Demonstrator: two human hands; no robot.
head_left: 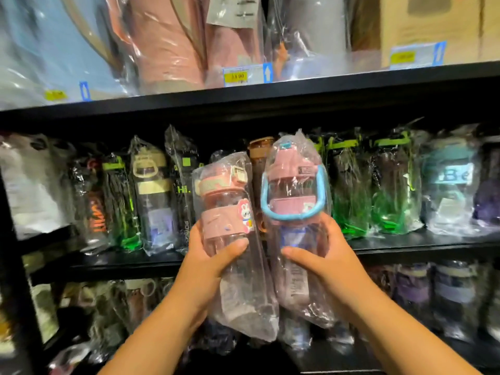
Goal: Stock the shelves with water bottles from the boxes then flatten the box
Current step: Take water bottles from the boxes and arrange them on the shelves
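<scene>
My left hand (209,262) grips a clear pink water bottle (226,209) with a rabbit sticker, wrapped in a plastic bag. My right hand (324,255) grips a second bagged pink bottle (293,182) that has a blue carry handle. Both bottles stand nearly upright, side by side and touching, in front of the middle shelf (130,262). Behind them a gap in the row shows a brown-capped bottle (260,150). No box is in view.
The middle shelf carries a row of bagged bottles, green ones (389,190) to the right and dark ones (151,196) to the left. The upper shelf (297,87) bears large wrapped jugs with price tags. More bottles fill the lower shelf (438,293).
</scene>
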